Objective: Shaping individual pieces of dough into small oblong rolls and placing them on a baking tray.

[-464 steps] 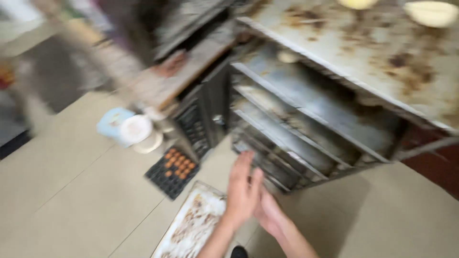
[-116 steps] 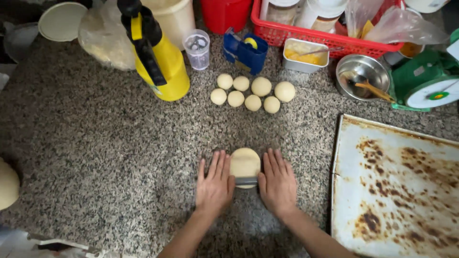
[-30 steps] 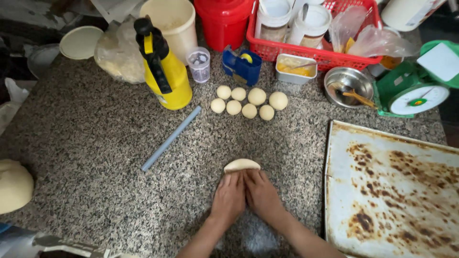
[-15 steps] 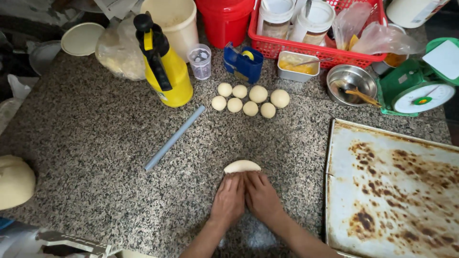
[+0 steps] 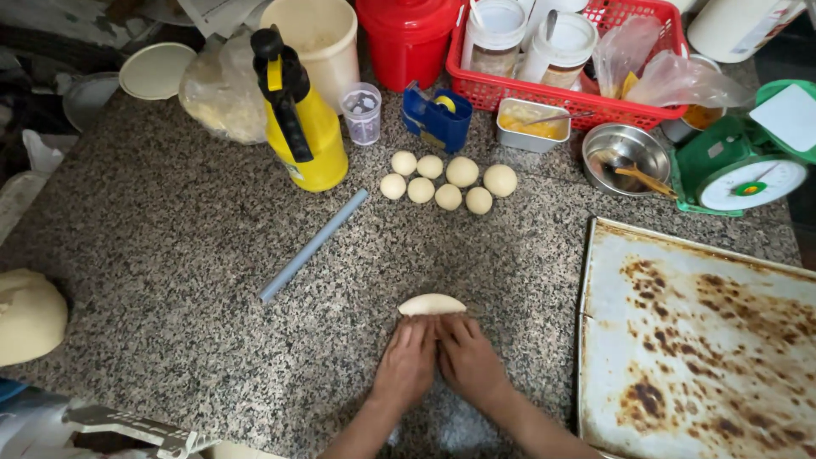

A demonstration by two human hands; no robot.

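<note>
On the speckled granite counter [image 5: 170, 255] my left hand [image 5: 406, 364] and my right hand [image 5: 469, 359] lie side by side, palms down, pressing on a pale piece of dough [image 5: 432, 303]. Only the dough's far edge shows beyond my fingertips; the rest is under my hands. A thin grey rolling stick [image 5: 314, 245] lies diagonally to the upper left of my hands. Several small dough balls [image 5: 448, 180] sit in a cluster farther back.
A stained baking tray [image 5: 697, 340] lies at the right. A yellow spray bottle [image 5: 304, 127], a small clear cup [image 5: 362, 112], a red basket [image 5: 578, 76], a steel bowl [image 5: 625, 153] and a green scale [image 5: 748, 166] line the back. A large dough lump [image 5: 30, 314] sits at the left edge.
Earlier my hands flanked a round dough piece. Over the last second they stay together on the dough with almost no shift.
</note>
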